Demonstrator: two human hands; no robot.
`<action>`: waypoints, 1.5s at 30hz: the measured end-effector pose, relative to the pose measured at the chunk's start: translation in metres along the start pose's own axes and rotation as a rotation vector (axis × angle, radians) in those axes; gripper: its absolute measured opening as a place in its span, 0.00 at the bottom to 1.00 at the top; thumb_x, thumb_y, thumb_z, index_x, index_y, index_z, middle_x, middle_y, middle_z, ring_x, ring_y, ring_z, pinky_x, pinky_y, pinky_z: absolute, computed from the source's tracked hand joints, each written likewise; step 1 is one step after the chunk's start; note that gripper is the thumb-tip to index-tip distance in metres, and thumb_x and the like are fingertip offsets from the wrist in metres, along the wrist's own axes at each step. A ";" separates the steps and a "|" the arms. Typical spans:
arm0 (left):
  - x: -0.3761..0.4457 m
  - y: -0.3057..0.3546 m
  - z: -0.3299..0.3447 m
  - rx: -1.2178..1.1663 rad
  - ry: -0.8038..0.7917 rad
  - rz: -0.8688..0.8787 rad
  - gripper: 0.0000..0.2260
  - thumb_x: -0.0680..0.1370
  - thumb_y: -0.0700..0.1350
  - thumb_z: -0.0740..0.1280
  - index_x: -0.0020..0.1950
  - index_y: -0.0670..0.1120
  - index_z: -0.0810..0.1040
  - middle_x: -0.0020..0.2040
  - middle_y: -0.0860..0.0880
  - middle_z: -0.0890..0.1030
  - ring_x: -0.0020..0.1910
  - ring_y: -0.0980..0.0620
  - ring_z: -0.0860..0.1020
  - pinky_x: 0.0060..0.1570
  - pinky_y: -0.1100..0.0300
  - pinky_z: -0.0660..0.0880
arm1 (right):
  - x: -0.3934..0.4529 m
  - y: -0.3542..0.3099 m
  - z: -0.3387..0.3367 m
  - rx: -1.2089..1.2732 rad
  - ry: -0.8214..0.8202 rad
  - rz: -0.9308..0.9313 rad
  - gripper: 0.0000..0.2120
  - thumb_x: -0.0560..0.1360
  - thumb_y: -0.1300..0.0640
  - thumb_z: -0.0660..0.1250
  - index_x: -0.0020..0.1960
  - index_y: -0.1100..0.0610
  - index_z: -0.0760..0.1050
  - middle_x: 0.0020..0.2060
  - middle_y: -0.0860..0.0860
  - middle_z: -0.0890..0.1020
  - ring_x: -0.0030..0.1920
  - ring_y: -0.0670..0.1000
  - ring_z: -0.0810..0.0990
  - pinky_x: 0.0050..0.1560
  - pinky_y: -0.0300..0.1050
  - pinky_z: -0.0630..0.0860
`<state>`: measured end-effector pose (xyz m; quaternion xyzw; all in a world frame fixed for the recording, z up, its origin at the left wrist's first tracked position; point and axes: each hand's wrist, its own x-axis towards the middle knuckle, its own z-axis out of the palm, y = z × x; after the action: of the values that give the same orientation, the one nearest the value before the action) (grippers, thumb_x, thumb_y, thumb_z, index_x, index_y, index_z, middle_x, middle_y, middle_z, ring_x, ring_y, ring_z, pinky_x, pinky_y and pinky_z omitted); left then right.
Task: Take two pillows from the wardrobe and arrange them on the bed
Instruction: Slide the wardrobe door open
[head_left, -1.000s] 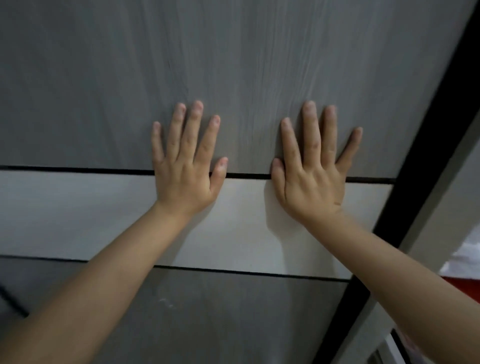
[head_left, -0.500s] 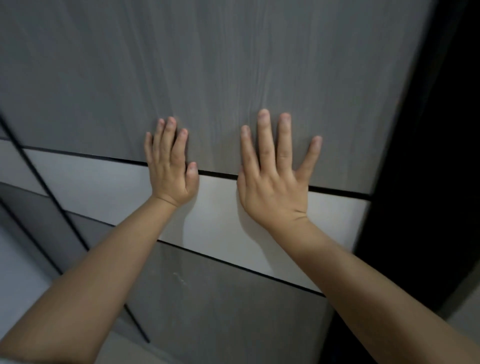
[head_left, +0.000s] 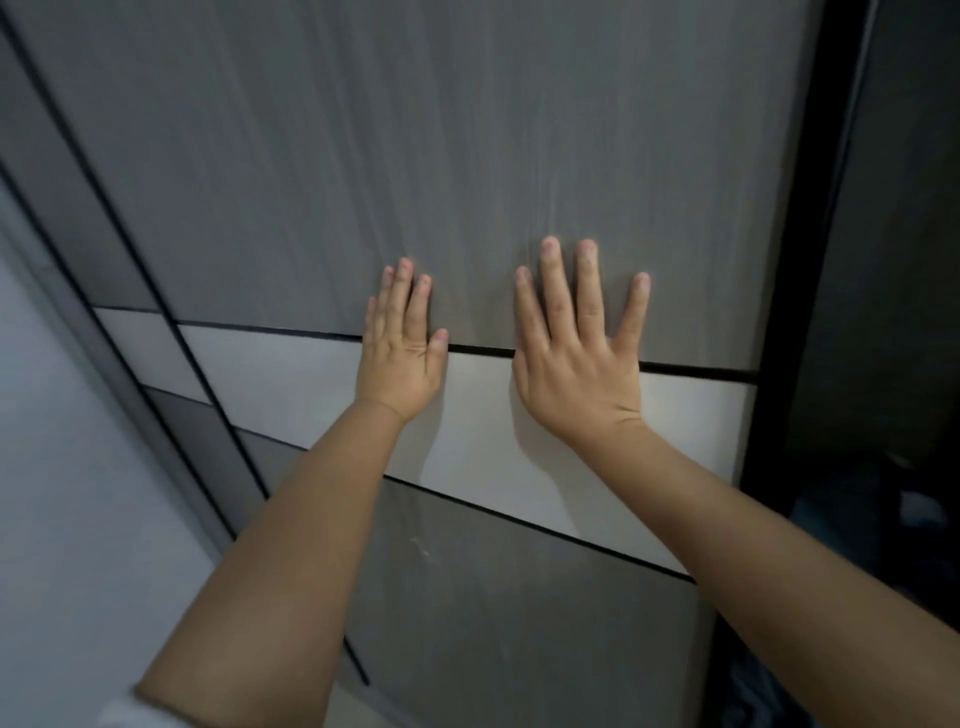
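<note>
Since a second ago, our wardrobe door (head_left: 467, 156) has slid left, baring a dark opening at 3 o'clock.
Left hand (head_left: 400, 358) and right hand (head_left: 576, 364), apart, press flat, gripping nothing; no pillows visible, everything remains.

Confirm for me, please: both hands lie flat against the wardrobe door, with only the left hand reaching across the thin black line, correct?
Not quite. The head view shows both the left hand and the right hand across the black line, flat against the wardrobe door.
</note>
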<state>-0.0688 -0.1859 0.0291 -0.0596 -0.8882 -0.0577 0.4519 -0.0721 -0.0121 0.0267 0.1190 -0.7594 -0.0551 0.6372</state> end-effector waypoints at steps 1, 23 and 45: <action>-0.001 -0.015 -0.003 0.005 -0.015 -0.004 0.24 0.76 0.40 0.58 0.67 0.27 0.63 0.66 0.23 0.64 0.66 0.23 0.62 0.63 0.28 0.60 | 0.006 -0.015 0.000 -0.011 -0.003 0.004 0.26 0.68 0.50 0.64 0.65 0.56 0.72 0.63 0.54 0.78 0.63 0.58 0.76 0.56 0.67 0.74; 0.012 -0.341 -0.012 0.114 0.132 0.190 0.21 0.74 0.44 0.60 0.62 0.31 0.73 0.61 0.31 0.77 0.59 0.29 0.74 0.53 0.31 0.71 | 0.092 -0.327 0.079 -0.077 0.007 -0.011 0.25 0.71 0.49 0.56 0.64 0.57 0.73 0.61 0.58 0.78 0.61 0.63 0.76 0.51 0.72 0.73; 0.044 -0.518 0.003 -0.099 0.359 0.545 0.24 0.71 0.48 0.58 0.62 0.35 0.74 0.60 0.36 0.79 0.63 0.44 0.65 0.62 0.44 0.60 | 0.132 -0.462 0.096 -0.119 -0.207 0.064 0.24 0.71 0.50 0.57 0.63 0.63 0.69 0.58 0.69 0.77 0.57 0.76 0.73 0.51 0.78 0.67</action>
<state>-0.1791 -0.6941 0.0376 -0.3058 -0.7418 0.0128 0.5967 -0.1363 -0.4975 0.0268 0.0504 -0.8198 -0.0918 0.5629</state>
